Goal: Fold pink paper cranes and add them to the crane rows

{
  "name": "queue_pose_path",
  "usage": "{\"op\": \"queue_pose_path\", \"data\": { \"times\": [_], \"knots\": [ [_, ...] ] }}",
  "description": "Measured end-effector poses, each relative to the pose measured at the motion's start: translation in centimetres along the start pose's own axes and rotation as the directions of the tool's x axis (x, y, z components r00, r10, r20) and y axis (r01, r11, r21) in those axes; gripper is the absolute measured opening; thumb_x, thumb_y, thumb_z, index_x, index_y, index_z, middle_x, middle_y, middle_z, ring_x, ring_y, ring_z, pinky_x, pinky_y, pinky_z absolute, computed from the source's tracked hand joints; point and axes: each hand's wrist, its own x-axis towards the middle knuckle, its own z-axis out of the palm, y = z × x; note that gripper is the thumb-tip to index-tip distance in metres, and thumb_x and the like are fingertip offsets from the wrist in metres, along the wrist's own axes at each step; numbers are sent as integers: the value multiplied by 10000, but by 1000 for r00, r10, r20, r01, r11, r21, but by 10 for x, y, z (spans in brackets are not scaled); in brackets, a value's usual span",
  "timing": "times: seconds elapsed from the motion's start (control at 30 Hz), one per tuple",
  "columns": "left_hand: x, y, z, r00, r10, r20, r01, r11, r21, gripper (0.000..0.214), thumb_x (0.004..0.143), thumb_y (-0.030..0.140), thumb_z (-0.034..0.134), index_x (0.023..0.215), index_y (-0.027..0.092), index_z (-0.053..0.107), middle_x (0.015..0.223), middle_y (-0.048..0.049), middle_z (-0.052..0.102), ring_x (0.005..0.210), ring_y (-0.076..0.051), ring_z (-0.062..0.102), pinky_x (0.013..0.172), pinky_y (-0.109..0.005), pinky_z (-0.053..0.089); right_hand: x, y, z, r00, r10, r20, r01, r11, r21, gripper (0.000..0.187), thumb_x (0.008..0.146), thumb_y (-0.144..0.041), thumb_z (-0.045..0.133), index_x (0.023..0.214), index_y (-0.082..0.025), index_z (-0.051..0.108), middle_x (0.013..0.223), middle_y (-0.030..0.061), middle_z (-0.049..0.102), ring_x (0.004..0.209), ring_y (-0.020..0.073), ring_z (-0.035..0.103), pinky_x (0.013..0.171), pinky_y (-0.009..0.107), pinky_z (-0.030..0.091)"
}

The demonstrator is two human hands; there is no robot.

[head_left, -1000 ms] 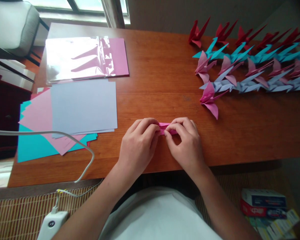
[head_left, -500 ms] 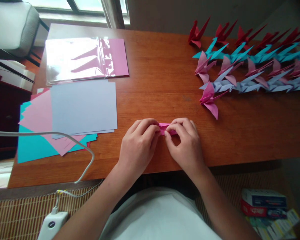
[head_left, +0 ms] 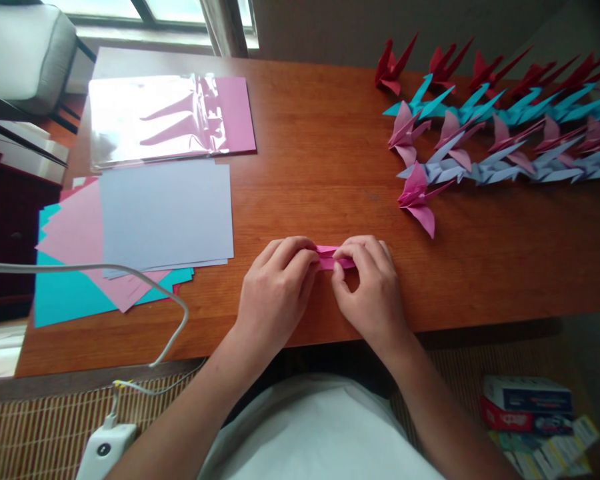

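Observation:
A narrow folded piece of bright pink paper lies between my two hands near the table's front edge. My left hand is closed, its fingertips gripping the paper's left end. On the other end, the thumb and forefinger of my right hand pinch the paper. Both ends of the paper are hidden under the fingers. Beyond my right hand stands a bright pink paper crane with spread wings.
Rows of red, turquoise, light pink and pale blue cranes fill the far right. Left are grey-blue sheets, coloured paper and a plastic-wrapped pack. A white cable crosses the front-left table edge.
My right thumb and forefinger have shifted slightly to the right along the pink paper, showing a little more of it. My left hand stays almost still.

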Motion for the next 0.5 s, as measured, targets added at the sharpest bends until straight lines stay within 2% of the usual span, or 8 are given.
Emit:
{"op": "queue_pose_path", "data": {
  "times": [0.13,0.23,0.4,0.5],
  "knots": [
    [0,0,0,1000,-3,5,3,1000,1,113,969,181,568,969,180,681,1090,-71,705,991,-220,635,898,-369,526,-1,2,1,1000,-9,-2,9,1000,-11,328,767,26,492,944,-235,581,1002,82,626,976,281,579,856,424,474],
    [0,0,0,1000,-2,-1,2,1000,7,118,975,186,559,957,194,675,1086,-65,706,983,-219,633,891,-371,528,-2,3,1,1000,-14,2,14,1000,-2,340,762,36,476,931,-236,591,997,79,620,970,277,576,858,425,472],
    [-1,-1,1,1000,17,-2,-16,1000,23,130,981,185,541,971,198,669,1095,-72,700,997,-223,627,899,-372,529,-1,1,0,1000,-13,7,13,1000,18,149,905,-111,528,940,-230,611,1006,83,626,957,265,574,868,424,474],
    [-1,0,2,1000,22,7,-22,998,56,142,981,179,528,980,186,670,1100,-83,701,991,-233,622,887,-377,533,-1,1,1,1000,-13,-1,13,1000,0,57,936,-196,578,940,-235,619,1012,84,625,951,267,573,866,426,476]
  ]
}}
